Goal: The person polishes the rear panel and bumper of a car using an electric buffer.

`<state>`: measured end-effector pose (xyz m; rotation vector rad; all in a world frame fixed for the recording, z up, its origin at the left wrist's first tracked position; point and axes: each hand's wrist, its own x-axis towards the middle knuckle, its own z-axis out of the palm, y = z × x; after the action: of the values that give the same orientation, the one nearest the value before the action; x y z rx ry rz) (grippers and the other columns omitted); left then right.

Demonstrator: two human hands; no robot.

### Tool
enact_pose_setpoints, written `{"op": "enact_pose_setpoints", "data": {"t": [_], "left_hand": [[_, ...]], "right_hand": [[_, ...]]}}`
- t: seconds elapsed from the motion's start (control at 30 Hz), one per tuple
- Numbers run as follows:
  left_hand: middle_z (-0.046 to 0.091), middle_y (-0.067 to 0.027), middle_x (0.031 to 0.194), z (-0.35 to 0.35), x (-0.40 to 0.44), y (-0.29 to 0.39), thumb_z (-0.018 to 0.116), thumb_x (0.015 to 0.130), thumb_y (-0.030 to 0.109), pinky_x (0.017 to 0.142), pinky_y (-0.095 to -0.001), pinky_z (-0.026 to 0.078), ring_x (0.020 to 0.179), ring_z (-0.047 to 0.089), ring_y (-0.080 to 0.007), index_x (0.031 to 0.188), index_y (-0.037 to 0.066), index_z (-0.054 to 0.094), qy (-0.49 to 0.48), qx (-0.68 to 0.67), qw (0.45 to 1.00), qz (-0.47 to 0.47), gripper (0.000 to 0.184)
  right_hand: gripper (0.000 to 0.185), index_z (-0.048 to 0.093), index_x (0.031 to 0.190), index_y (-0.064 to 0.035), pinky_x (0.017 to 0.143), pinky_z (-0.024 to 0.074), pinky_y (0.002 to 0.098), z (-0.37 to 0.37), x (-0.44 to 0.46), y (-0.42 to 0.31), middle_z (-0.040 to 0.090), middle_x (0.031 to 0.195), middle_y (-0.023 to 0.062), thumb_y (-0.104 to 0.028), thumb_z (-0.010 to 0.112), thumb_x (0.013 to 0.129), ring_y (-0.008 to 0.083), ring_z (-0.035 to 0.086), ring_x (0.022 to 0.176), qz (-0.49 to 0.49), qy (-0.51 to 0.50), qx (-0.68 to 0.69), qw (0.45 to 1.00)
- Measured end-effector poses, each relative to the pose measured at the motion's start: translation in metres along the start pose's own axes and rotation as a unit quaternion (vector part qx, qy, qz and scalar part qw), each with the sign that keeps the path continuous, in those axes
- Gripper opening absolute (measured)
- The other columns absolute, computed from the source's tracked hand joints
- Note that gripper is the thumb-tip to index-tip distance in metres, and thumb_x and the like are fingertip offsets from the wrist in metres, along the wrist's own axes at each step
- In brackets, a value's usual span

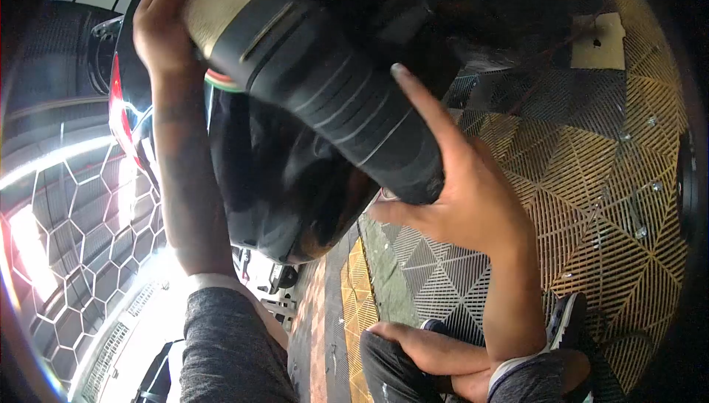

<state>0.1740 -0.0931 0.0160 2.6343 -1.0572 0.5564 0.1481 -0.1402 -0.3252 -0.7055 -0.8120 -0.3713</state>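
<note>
A polisher (332, 85) with a black ribbed body and a beige head crosses the upper middle of the view, slanting down to the right. My left hand (166, 22) is closed over the beige head at its upper end. The lower end rests in my right hand (473, 189), with the thumb beneath and the index finger stretched along its side. A strip of red and green edge, perhaps the pad, shows under the head. Behind it is a glossy black car panel (273, 181), close to the tool; I cannot tell whether the two touch.
Grey and yellow slatted floor tiles (591, 218) spread on the right, with several small shiny bits on them. A beige card (600, 41) with a dark spot lies at upper right. My crossed legs (436, 355) are below. Bright hexagonal lights (88, 248) show at left.
</note>
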Motion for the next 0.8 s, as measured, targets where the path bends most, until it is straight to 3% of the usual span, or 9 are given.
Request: {"op": "enact_pose_setpoints", "data": {"t": [0.07,0.13,0.2,0.27,0.37,0.43,0.6,0.67,0.8], "left_hand": [[0.065,-0.0222,0.134,-0.011,-0.02,0.013,0.047,0.103,0.026,0.11,-0.04,0.047,0.122,0.063,-0.0304,0.137,-0.008,0.059,0.105,0.131,0.985,-0.036,0.049],[0.065,-0.0227,0.133,-0.011,-0.049,0.033,0.046,0.104,0.025,0.107,-0.0402,0.048,0.121,0.064,-0.0297,0.136,-0.007,0.058,0.095,0.209,0.973,-0.038,0.048],[0.07,-0.0266,0.116,-0.033,-0.076,0.03,0.056,0.1,0.016,0.094,-0.037,0.056,0.1,0.072,-0.0303,0.127,-0.01,0.061,0.076,0.024,0.995,-0.061,0.038],[0.069,-0.0276,0.117,-0.043,-0.107,0.036,0.054,0.101,0.017,0.094,-0.0383,0.056,0.1,0.072,-0.0319,0.128,-0.011,0.06,0.113,0.105,0.987,-0.035,0.04],[0.067,-0.0283,0.118,-0.06,-0.156,0.038,0.052,0.101,0.02,0.093,-0.0412,0.057,0.102,0.071,-0.0343,0.128,-0.012,0.057,0.159,0.213,0.964,0.004,0.043],[0.067,-0.0279,0.118,-0.063,-0.176,0.049,0.051,0.1,0.022,0.093,-0.0429,0.057,0.104,0.07,-0.035,0.127,-0.012,0.057,0.174,0.246,0.953,0.018,0.044],[0.066,-0.0265,0.111,-0.073,-0.222,0.068,0.052,0.098,0.029,0.091,-0.0426,0.056,0.099,0.068,-0.0335,0.123,-0.006,0.06,0.284,0.039,0.955,-0.073,0.044],[0.066,-0.0268,0.111,-0.088,-0.246,0.065,0.056,0.096,0.031,0.087,-0.0423,0.056,0.098,0.067,-0.0323,0.121,-0.005,0.061,0.238,0.14,0.96,-0.048,0.044],[0.067,-0.0268,0.109,-0.041,-0.242,0.074,0.062,0.095,0.026,0.085,-0.043,0.059,0.095,0.069,-0.0327,0.118,-0.004,0.062,0.202,0.077,0.972,-0.097,0.037]], "right_hand": [[0.113,0.024,0.163,-0.0109,0.112,0.0449,0.0475,0.018,0.003,-0.005,0.044,0.155,0.0264,-0.028,0.09,0.072,0.0422,0.053,0.135,-0.008,-0.007,-0.039,0.999],[0.111,0.024,0.163,-0.0118,0.103,0.0541,0.0479,0.035,0.005,-0.01,0.054,0.144,0.0311,-0.03,0.089,0.075,0.0436,0.064,0.122,-0.021,-0.015,-0.075,0.997],[0.117,0.016,0.166,-0.0243,0.073,0.0594,0.0498,0.059,0.0,-0.011,0.066,0.096,0.0305,-0.028,0.088,0.073,0.0449,0.071,0.078,-0.008,-0.053,-0.108,0.993],[0.121,0.012,0.166,-0.0261,0.069,0.0608,0.0492,0.078,-0.008,-0.013,0.064,0.094,0.0314,-0.026,0.087,0.071,0.0455,0.071,0.077,-0.004,-0.068,-0.086,0.994],[0.118,0.013,0.167,-0.0249,0.06,0.0572,0.0387,0.102,-0.017,-0.019,0.061,0.09,0.0215,-0.027,0.085,0.074,0.0299,0.065,0.065,-0.026,-0.091,-0.115,0.989],[0.118,0.012,0.167,-0.0254,0.06,0.0572,0.0381,0.113,-0.022,-0.021,0.06,0.091,0.0218,-0.027,0.085,0.074,0.0295,0.065,0.066,-0.032,-0.105,-0.096,0.989],[0.122,0.01,0.167,-0.0275,0.061,0.0578,0.0346,0.136,-0.031,-0.025,0.06,0.099,0.0219,-0.024,0.088,0.073,0.0291,0.067,0.079,-0.055,-0.134,-0.073,0.987],[0.123,0.008,0.167,-0.0303,0.064,0.0588,0.0356,0.148,-0.029,-0.031,0.058,0.103,0.0245,-0.023,0.088,0.074,0.0302,0.066,0.083,-0.078,-0.124,-0.043,0.988],[0.121,0.006,0.166,-0.0357,0.067,0.0599,0.0402,0.159,-0.037,-0.03,0.054,0.107,0.0302,-0.027,0.088,0.078,0.0319,0.064,0.081,-0.126,-0.132,-0.093,0.979]]}}
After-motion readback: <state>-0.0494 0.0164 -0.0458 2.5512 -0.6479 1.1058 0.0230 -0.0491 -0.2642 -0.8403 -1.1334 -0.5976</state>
